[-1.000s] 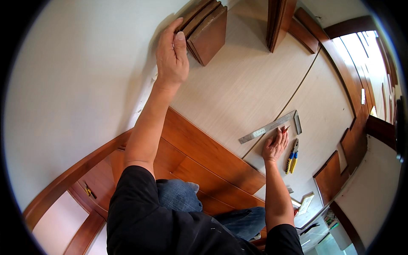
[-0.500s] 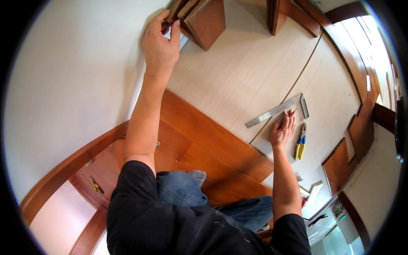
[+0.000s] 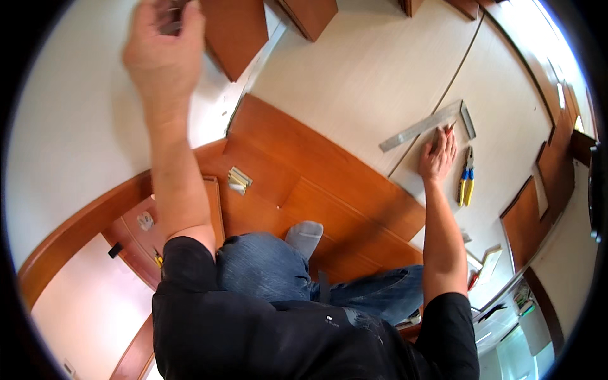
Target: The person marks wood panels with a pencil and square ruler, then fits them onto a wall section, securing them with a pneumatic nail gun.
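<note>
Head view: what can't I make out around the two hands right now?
Left hand: head view, blurred; finger ends cut off by upper edge, grip unclear.
Board beside it: head view, top cut off by upper edge.
Red tool: head view, all but one end hidden by right hand.

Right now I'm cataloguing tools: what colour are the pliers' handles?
The handles are yellow and blue, clearest in head view.

11 o'clock: board point(image 3: 235, 35), smooth wood, faint sheen. 12: pale panels point(image 3: 335, 76), matt, finely streaked. 2: try square point(image 3: 419, 129), dull metal. 3: pliers point(image 3: 467, 178), metal head, smooth plastic-looking grips. Centre: brown planks point(image 3: 339, 183), glossy wood. 7: trousers point(image 3: 263, 266), faded denim.
</note>
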Demonstrator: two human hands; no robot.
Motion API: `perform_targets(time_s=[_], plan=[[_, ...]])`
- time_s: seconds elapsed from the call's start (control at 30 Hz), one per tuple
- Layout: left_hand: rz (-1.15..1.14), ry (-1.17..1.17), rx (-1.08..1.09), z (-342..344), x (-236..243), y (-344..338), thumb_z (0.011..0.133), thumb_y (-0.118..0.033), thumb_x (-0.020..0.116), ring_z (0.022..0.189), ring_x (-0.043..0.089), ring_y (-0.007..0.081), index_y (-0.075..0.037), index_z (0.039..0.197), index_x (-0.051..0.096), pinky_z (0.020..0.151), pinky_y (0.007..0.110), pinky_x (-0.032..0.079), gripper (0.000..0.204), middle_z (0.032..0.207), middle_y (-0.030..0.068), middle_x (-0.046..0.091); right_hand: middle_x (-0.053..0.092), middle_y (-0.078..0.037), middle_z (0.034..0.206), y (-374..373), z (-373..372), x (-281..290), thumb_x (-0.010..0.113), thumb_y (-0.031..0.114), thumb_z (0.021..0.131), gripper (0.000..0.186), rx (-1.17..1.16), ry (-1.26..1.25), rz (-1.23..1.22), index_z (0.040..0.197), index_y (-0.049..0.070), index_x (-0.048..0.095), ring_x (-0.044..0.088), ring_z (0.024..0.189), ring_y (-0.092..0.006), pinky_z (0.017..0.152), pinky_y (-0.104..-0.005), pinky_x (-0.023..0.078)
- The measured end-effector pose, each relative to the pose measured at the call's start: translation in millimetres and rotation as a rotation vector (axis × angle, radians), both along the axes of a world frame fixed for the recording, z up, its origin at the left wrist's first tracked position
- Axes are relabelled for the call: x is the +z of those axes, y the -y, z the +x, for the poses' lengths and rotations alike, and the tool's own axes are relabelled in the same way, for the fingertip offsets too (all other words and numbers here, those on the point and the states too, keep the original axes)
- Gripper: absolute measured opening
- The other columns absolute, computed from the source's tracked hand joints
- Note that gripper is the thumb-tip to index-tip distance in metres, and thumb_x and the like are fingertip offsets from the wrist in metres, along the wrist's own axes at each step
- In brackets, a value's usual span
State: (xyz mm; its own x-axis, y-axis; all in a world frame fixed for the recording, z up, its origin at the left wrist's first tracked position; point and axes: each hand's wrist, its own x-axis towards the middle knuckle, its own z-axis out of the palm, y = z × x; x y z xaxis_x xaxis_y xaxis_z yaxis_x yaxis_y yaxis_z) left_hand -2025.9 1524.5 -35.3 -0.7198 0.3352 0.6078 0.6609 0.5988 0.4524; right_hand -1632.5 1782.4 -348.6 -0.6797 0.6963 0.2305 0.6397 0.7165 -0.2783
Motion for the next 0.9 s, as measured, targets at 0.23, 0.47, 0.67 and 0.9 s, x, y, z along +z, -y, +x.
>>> perform_targets(time_s=[0.23,0.47,0.67,0.9], plan=[[0.165,0.155,-0.240,48,60,87,0.099,-0.008,0.068,0.108,0.069,0.0206,0.000,0.134,0.061,0.094,0.036,0.063,0.036,0.123,0.0119,0.069,0.052,-0.014,0.152,-6,2,-6,0.058,0.025,0.089,0.049,-0.044,-0.008,0.010,0.136,0.013,0.060,0.042,0.145,-0.0337,0.122,-0.0470,0.029],[0.469,0.821,-0.229,102,34,147,0.100,-0.006,0.066,0.103,0.066,0.0156,0.001,0.138,0.059,0.089,0.034,0.062,0.039,0.122,0.0079,0.066,0.045,-0.016,0.158,-8,5,-15,0.057,0.027,0.091,0.055,-0.042,0.006,-0.065,0.144,0.015,0.055,0.037,0.149,-0.0323,0.124,-0.0455,0.025],[0.609,1.142,-0.071,132,-18,191,0.098,-0.009,0.069,0.094,0.067,0.0121,-0.003,0.138,0.060,0.078,0.028,0.062,0.041,0.119,0.0069,0.070,0.044,-0.018,0.159,-34,31,-31,0.061,0.026,0.095,0.060,0.087,-0.295,-0.462,0.151,0.010,0.047,0.039,0.148,-0.0300,0.120,-0.0440,0.032],[0.738,1.480,-0.005,175,-74,194,0.100,-0.009,0.065,0.104,0.068,0.0203,-0.003,0.136,0.058,0.088,0.038,0.062,0.037,0.119,0.0064,0.066,0.060,-0.008,0.139,154,43,101,0.059,0.035,0.107,0.052,0.119,-0.615,-1.666,0.148,0.005,0.051,0.068,0.111,-0.0205,0.095,-0.0338,0.053]])
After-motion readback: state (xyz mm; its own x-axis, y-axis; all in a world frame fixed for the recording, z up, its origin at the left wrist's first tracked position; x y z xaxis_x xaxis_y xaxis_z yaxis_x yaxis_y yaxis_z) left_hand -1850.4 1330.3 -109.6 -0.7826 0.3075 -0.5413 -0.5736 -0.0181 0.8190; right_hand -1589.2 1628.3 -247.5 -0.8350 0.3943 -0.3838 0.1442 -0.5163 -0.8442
